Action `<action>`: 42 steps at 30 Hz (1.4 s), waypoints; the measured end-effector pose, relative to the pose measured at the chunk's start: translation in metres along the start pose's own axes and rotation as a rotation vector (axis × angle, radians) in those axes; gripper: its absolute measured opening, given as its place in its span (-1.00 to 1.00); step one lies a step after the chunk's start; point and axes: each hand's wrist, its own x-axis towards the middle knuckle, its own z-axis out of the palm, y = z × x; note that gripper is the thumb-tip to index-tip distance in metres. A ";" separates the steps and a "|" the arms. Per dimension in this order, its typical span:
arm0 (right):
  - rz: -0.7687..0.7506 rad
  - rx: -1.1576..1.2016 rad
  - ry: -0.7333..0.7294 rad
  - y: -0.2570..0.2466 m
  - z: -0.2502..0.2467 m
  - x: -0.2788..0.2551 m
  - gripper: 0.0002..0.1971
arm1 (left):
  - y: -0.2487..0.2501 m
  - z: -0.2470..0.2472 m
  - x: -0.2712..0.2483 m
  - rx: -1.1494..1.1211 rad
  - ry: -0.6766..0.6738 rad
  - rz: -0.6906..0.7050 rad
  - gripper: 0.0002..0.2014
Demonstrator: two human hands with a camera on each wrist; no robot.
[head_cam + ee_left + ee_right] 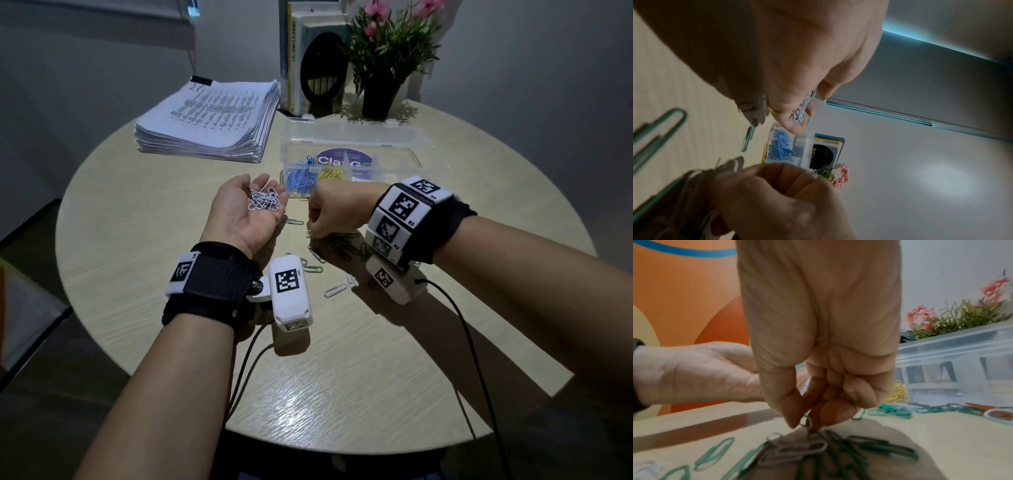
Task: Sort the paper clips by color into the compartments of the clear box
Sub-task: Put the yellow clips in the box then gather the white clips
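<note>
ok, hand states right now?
Left hand: open, palm up, cradling white paper clips.
Right hand: closed, pinching a clip from the table pile.

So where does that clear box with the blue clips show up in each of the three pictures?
Head view: the clear box sits on the table past both hands, lid open, centre-right.
Left wrist view: the picture is turned sideways; the box is small, centre-left, with the blue paper clips inside.
Right wrist view: it fills the right edge, though the blue clips are hidden.
Shared landmark: the pink-flowered plant behind the box.
</note>
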 end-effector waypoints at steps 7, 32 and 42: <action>-0.091 -0.065 -0.127 0.005 -0.007 -0.011 -0.72 | -0.005 -0.005 -0.003 -0.009 -0.022 -0.020 -0.68; -0.090 0.215 0.154 -0.002 -0.028 -0.008 -0.99 | -0.010 -0.001 -0.005 -0.012 -0.075 -0.081 -0.68; -0.096 0.242 0.274 -0.008 -0.036 -0.008 -0.80 | -0.012 0.000 -0.008 -0.072 -0.097 -0.121 -0.65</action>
